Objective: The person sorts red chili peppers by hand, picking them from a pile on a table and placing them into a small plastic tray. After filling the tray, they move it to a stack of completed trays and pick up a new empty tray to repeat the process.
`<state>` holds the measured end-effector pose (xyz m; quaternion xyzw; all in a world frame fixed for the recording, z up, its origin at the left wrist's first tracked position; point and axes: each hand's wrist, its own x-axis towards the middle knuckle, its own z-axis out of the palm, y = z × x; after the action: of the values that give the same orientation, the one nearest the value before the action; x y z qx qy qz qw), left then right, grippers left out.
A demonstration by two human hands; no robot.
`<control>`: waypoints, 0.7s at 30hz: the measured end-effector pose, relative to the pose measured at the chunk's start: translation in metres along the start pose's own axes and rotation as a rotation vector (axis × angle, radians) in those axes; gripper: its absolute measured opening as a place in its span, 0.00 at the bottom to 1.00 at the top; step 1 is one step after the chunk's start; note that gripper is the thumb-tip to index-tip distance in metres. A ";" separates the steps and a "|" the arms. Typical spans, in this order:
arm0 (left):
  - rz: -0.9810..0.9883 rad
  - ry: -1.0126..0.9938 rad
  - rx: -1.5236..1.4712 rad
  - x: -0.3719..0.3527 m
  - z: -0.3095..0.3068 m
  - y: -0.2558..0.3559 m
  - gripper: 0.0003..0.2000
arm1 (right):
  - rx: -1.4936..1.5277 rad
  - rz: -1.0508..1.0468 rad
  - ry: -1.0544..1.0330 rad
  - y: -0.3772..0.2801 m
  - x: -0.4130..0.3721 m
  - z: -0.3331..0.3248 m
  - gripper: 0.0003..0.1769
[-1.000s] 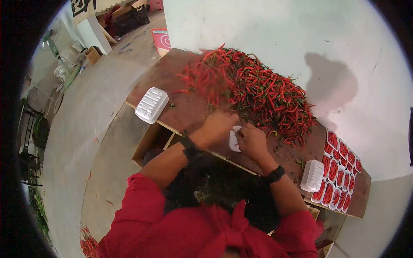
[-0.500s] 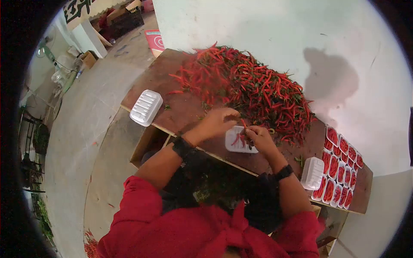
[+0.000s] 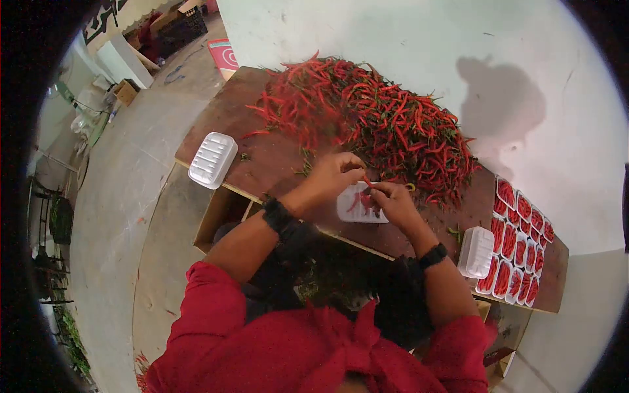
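A red chili pepper (image 3: 368,182) is held between my two hands, above a white tray (image 3: 375,218). My left hand (image 3: 341,171) has thumb and fingertips pinched at its upper left end. My right hand (image 3: 393,200) grips the other end, fingers closed. Inside the tray lie a few red chilies (image 3: 359,202), partly covered by my right hand. Just beyond both hands rises a big heap of red chilies (image 3: 406,124) mixed with green stems and leaves.
Upturned white trays are stacked at the table's left edge (image 3: 213,160) and on the right (image 3: 476,252). Rows of chili-filled trays (image 3: 509,241) cover the right end of the brown table (image 3: 216,114). A pale wall (image 3: 367,33) stands behind the table.
My left hand has come up to the chili and now pinches its end. My right hand has lifted slightly. The whole view has shifted a little.
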<state>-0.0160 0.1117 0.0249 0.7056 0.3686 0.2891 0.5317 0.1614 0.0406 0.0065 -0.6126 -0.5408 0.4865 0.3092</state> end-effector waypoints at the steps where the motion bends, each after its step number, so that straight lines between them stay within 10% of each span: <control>1: -0.049 -0.022 -0.148 0.000 0.002 0.003 0.11 | 0.001 0.001 0.001 0.001 0.000 0.001 0.12; 11: -0.067 -0.106 -0.121 0.006 0.017 -0.011 0.14 | -0.194 -0.095 0.022 0.011 -0.004 0.006 0.15; 21: 0.090 -0.031 0.567 0.014 0.019 -0.043 0.11 | -0.601 -0.084 0.115 0.031 -0.006 -0.016 0.19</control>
<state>-0.0025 0.1198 -0.0210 0.8461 0.3948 0.1873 0.3051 0.1876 0.0299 -0.0150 -0.6800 -0.6671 0.2561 0.1640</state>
